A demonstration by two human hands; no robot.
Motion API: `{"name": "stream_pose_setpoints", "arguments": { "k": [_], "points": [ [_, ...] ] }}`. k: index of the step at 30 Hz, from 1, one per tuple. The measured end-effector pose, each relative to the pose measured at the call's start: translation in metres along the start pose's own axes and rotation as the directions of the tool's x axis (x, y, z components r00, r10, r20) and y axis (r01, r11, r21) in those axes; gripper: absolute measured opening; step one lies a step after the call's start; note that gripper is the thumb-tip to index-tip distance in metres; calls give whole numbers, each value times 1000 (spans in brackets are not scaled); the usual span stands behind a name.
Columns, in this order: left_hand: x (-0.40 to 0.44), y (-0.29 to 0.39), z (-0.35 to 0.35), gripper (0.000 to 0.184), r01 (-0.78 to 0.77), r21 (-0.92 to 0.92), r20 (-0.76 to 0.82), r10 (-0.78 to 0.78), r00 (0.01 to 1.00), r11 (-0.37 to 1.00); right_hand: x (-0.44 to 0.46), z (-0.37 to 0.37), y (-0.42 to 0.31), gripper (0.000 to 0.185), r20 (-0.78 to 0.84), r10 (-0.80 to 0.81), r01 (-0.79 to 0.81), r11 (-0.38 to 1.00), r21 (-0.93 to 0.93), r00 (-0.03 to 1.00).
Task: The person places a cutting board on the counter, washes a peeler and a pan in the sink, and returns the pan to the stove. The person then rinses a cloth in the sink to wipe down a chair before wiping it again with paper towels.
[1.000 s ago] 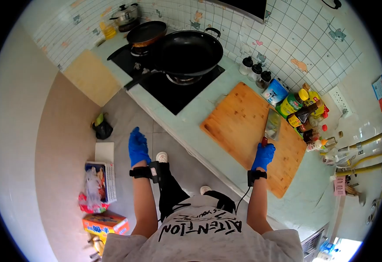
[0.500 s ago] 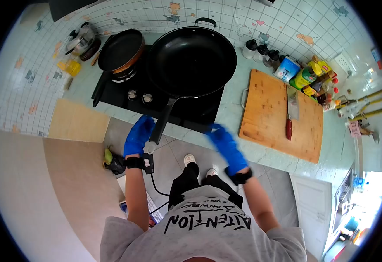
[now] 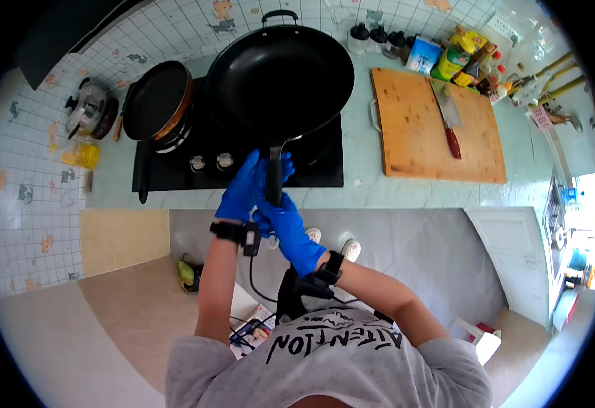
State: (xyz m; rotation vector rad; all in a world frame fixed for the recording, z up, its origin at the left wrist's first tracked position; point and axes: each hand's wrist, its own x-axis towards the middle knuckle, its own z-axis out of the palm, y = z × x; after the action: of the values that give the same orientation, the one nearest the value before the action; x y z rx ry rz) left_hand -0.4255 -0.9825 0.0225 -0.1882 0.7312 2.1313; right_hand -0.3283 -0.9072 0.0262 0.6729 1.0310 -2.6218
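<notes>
A large black wok (image 3: pixel 280 78) sits on the right side of the black cooktop (image 3: pixel 324 160), its long handle (image 3: pixel 275 178) pointing at me. My left hand (image 3: pixel 241 194), in a blue glove, is at the handle from the left, with fingers passing under it and showing on its right side. Lower down, my right hand (image 3: pixel 294 234), also gloved in blue, is closed about the handle's end. Both hands are close together, and some fingers are hidden. A smaller black frying pan (image 3: pixel 156 98) rests on the left burner.
On the right lies a wooden cutting board (image 3: pixel 413 129) with a red-handled cleaver (image 3: pixel 450 126) on it. Bottles and seasoning jars (image 3: pixel 379 39) line the wall behind. At the far left stand a glass-lidded pot (image 3: pixel 92 109) and a jug of yellow oil (image 3: pixel 83 155).
Both hands have come together at the wok's handle; the right hand moved in from the right. The camera view has shifted, and the wok's handle points more straight toward me.
</notes>
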Motion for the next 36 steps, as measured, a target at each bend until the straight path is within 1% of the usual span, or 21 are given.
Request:
{"name": "stream_pose_setpoints", "arguments": {
  "k": [1,2,4,6,7,8,9,10,11,12,14,16,18,20,22,24,26,30,32,34,36],
  "points": [
    [6,-2,11,49,18,-3,0,-18,1000,1000,-2,8,-4,19,-50,-82,80,996,-31,995],
    [14,-5,24,46,-34,38,17,33,999,999,-5,11,-11,19,-61,-88,87,996,-27,994],
    [30,-7,20,44,-76,84,48,73,996,994,-17,2,-29,20,-110,4,-17,993,-116,994],
    [60,-19,-9,35,72,-85,387,-33,922,994,-25,-13,-43,20,-97,-40,27,990,-139,995],
    [48,-25,17,28,-38,32,172,32,984,999,-35,-16,-54,19,-82,-34,18,982,-187,996],
    [43,-33,27,28,-25,38,187,18,982,999,-45,-19,-63,18,-71,-27,10,972,-233,997],
    [40,-40,35,27,-52,48,140,45,989,998,-55,-24,-68,19,-82,-18,-8,954,-300,996],
    [37,-48,39,27,-74,58,87,69,994,996,-65,-32,-70,19,-95,-32,3,957,-289,995],
    [36,-58,40,25,-87,83,178,71,981,993,-77,-41,-73,20,-53,-7,-9,955,-298,999],
    [31,-66,50,25,-75,92,188,56,980,993,-89,-51,-76,21,-8,16,-18,951,-309,1000],
    [14,-83,76,24,-55,261,63,40,997,964,-116,-68,-80,22,15,-8,12,951,-310,1000],
    [6,-105,95,22,-15,281,86,-10,996,960,-144,-85,-84,23,23,-26,32,951,-308,999],
    [0,-136,113,24,18,219,227,-69,971,976,-179,-104,-89,23,5,-34,34,952,-304,999],
    [-11,-171,137,25,57,246,261,-122,958,968,-221,-122,-93,24,-20,-44,36,952,-303,999],
    [-23,-205,166,27,100,339,249,-191,949,935,-264,-136,-98,26,-142,-78,29,947,-321,987],
    [-25,-246,179,27,171,353,293,-282,914,920,-302,-156,-92,26,-161,-107,67,970,-232,981],
    [-31,-286,201,27,218,447,300,-374,877,868,-337,-181,-81,24,-246,-173,111,963,-246,954],
    [-37,-387,248,32,293,446,375,-473,797,846,-411,-249,-66,20,-406,-293,247,955,-162,866],
    [-37,-441,264,33,368,436,438,-551,710,821,-451,-278,-61,19,-463,-328,289,945,-156,824],
    [-48,-484,288,34,436,455,397,-615,681,776,-488,-303,-58,19,-536,-354,290,935,-202,767],
    [-51,-524,315,34,499,489,400,-692,601,716,-521,-332,-56,19,-576,-362,314,931,-187,733]
  ]
}}
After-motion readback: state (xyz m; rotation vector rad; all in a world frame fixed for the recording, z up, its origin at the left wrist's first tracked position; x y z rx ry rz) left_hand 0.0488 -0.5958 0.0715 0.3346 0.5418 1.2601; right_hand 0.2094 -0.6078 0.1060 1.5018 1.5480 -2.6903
